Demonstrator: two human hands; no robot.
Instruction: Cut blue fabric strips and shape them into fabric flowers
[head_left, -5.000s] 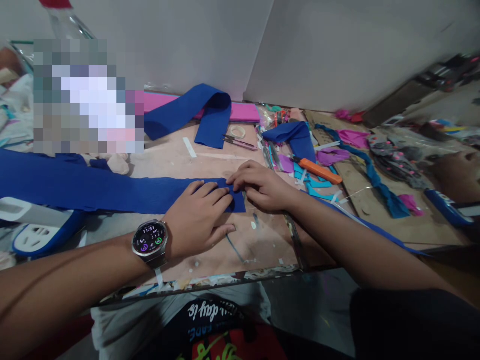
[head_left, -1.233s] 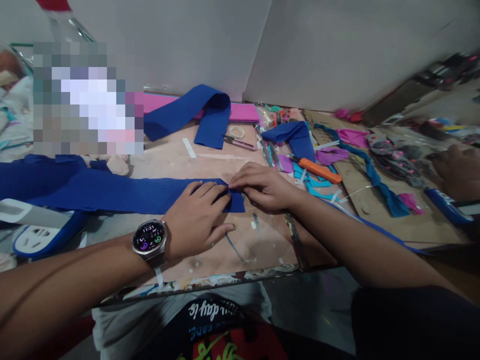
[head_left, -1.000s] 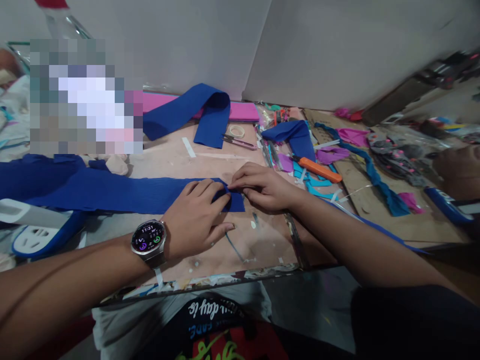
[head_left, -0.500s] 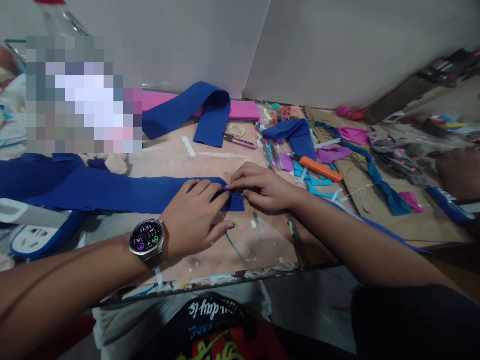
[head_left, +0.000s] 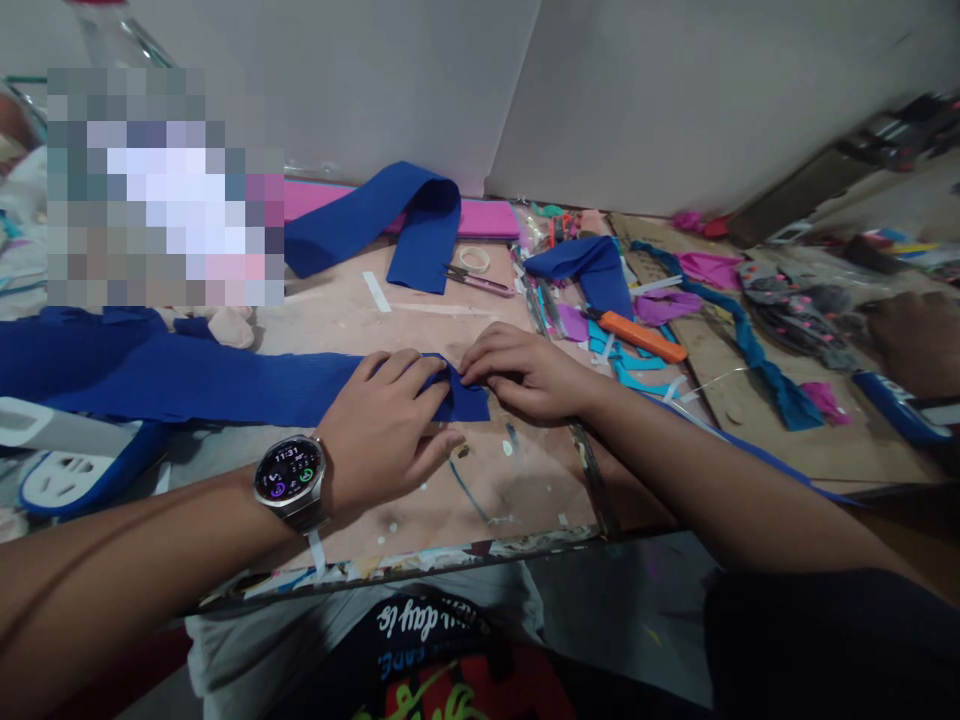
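Bench [head_left: 517, 500] 1st, as biggest: pale, scuffed top, carries everything below. Strip [head_left: 247, 385] next: blue, lies flat-ish on bench, long axis running L-R across the view, from the L edge of the pic to a short free end by the hands. 2nd strip [head_left: 424, 235], also blue, arches well beyond, over pink slab [head_left: 491, 220] at the back.

Socket [head_left: 82, 465], blue/white, sits at far L, just nearside of strip.

L hand [head_left: 397, 420]: palm down across strip, a bit L of the free end; fingers spread and loosely bent on top, gripping nothing; thumb out on bare bench. R hand [head_left: 529, 370]: comes in from the opp. side, fingertips down on strip's end section. Fingers bunched w/ thumb close by; can't tell if cloth is actually pinched, b/c the contact's partly hidden.

Key relation: strip extends L from R fingers, roughly in line w/ the way they point; L fingers lie across it. R hand is nearer the free end, L hand nearer the long run. Small dark fold shows btwn the 2 sets of fingertips, which are near each other, apart.

Smaller stuff: cutter [head_left: 641, 336], orange, R of R hand; snips [head_left: 484, 283] beyond both hands; ring [head_left: 474, 262], pale, just behind snips.
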